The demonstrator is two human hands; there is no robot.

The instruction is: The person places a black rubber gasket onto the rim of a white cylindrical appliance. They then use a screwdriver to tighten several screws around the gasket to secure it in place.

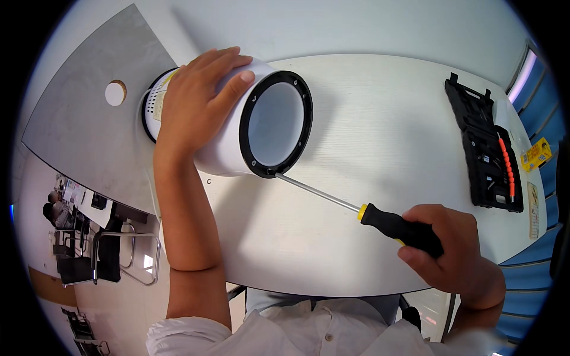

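Observation:
A white cylindrical appliance [228,145] with a black ring [252,113] around its open end lies on its side on the white table [380,118]. My left hand [199,98] rests over the top of it, fingers curled across its body. My right hand [448,246] grips the black-and-yellow handle of a long screwdriver [395,225]. Its metal shaft [317,191] runs up and left, and the tip touches the lower edge of the black ring.
An open black tool case [484,151] with an orange-handled tool lies at the table's right side. A grey panel [89,107] with a round hole adjoins the table on the left. Chairs and desks [101,249] stand on the floor lower left.

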